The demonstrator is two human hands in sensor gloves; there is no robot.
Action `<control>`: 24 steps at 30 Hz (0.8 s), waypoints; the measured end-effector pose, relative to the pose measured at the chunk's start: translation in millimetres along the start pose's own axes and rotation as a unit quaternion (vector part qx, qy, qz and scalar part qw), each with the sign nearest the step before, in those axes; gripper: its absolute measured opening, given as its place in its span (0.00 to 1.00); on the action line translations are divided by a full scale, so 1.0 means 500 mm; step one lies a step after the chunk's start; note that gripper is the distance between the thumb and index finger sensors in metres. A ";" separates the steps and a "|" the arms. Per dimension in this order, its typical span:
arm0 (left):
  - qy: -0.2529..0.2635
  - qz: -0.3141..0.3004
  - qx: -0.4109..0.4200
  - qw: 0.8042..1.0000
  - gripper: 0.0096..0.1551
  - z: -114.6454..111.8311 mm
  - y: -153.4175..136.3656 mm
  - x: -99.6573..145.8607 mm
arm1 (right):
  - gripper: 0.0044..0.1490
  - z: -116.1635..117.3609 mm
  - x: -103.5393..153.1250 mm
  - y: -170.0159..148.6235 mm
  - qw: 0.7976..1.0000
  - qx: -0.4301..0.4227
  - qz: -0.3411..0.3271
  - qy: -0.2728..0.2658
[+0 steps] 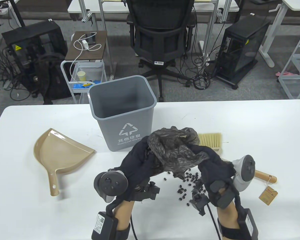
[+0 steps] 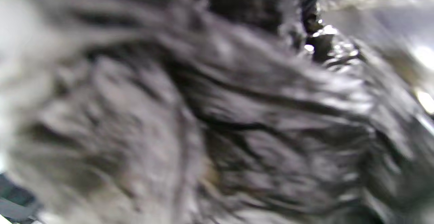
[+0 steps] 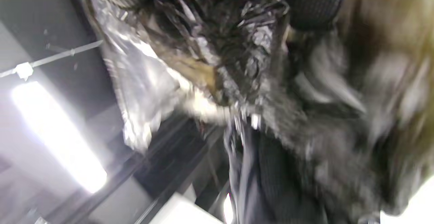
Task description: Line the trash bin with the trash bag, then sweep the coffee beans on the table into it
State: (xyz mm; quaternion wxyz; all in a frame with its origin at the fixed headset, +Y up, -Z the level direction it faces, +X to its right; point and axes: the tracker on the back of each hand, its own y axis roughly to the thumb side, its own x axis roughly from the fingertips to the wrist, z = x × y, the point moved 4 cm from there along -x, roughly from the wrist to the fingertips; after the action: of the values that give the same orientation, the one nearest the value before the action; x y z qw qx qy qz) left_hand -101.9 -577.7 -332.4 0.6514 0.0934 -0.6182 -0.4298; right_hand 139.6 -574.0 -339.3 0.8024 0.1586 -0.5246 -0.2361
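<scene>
A crumpled black trash bag hangs above the table between both hands. My left hand grips its left side and my right hand grips its right side. The bag fills the blurred left wrist view, and the bag is bunched under the gloved fingers in the right wrist view. The grey trash bin stands unlined just behind, upright on the table. Several coffee beans lie scattered under the bag. A tan dustpan lies at the left. A wooden brush lies behind my right hand.
The white table ends at its far edge just behind the bin. Beyond it stand an office chair, a small cart and computer cases. A paper tag hangs from the brush handle at the right.
</scene>
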 end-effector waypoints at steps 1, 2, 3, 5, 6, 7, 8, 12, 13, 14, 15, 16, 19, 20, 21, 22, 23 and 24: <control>-0.020 -0.020 0.019 0.999 0.33 -0.011 0.011 0.000 | 0.29 0.027 -0.002 -0.002 1.000 0.016 -0.004 0.025; -0.039 -0.042 0.040 0.998 0.34 -0.020 0.020 -0.001 | 0.32 0.049 -0.004 -0.005 0.998 0.050 -0.004 0.046; -0.053 -0.054 0.058 0.995 0.36 -0.026 0.025 -0.001 | 0.35 0.061 -0.004 -0.008 0.995 0.083 -0.002 0.062; -0.093 -0.067 0.103 0.988 0.39 -0.036 0.025 -0.003 | 0.38 0.071 -0.004 -0.015 0.983 0.169 -0.004 0.065; -0.113 -0.069 0.129 0.983 0.40 -0.039 0.018 -0.004 | 0.39 0.068 -0.003 -0.018 0.977 0.208 -0.007 0.047; -0.132 -0.076 0.163 0.975 0.42 -0.041 0.010 -0.005 | 0.40 0.066 -0.003 -0.020 0.974 0.222 -0.011 0.038; -0.144 -0.080 0.189 0.968 0.44 -0.043 0.004 -0.006 | 0.40 0.068 -0.003 -0.021 0.975 0.217 -0.011 0.042; -0.187 -0.054 0.328 0.924 0.59 -0.058 -0.010 -0.004 | 0.43 0.085 -0.004 -0.031 0.964 0.258 0.012 0.065; -0.181 -0.049 0.323 0.928 0.61 -0.059 -0.011 -0.003 | 0.45 0.091 -0.004 -0.031 0.952 0.300 0.012 0.066; -0.175 -0.040 0.301 0.936 0.63 -0.061 -0.012 -0.004 | 0.47 0.101 -0.003 -0.032 0.926 0.372 0.013 0.070; -0.163 -0.008 0.277 0.947 0.62 -0.060 -0.018 -0.002 | 0.49 0.110 -0.002 -0.034 0.907 0.413 0.016 0.077; -0.141 0.027 0.255 0.956 0.60 -0.057 -0.024 0.000 | 0.51 0.124 -0.002 -0.037 0.883 0.459 0.022 0.095; -0.073 0.067 0.207 0.973 0.36 -0.038 -0.047 0.001 | 0.52 0.146 -0.002 -0.048 0.870 0.456 0.041 0.183; -0.049 0.078 0.208 0.974 0.31 -0.028 -0.057 0.001 | 0.49 0.136 -0.004 -0.041 0.889 0.421 0.036 0.178; -0.041 0.087 0.218 0.971 0.28 -0.022 -0.064 0.002 | 0.45 0.123 -0.005 -0.032 0.907 0.387 0.029 0.164; -0.040 0.088 0.227 0.969 0.27 -0.017 -0.068 0.002 | 0.46 0.104 -0.006 -0.021 0.927 0.346 0.017 0.142; -0.040 0.086 0.227 0.969 0.26 -0.011 -0.069 0.001 | 0.52 0.080 -0.005 -0.010 0.946 0.302 0.005 0.114; -0.038 0.087 0.212 0.973 0.26 -0.007 -0.068 0.001 | 0.55 0.065 -0.004 -0.003 0.958 0.273 -0.001 0.092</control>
State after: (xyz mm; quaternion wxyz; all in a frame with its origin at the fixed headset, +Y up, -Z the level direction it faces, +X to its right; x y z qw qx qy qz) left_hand -114.0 -600.5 -355.0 0.6281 0.1589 -0.7251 -0.2335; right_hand 109.0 -574.5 -328.5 0.7729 0.3933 -0.4930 -0.0694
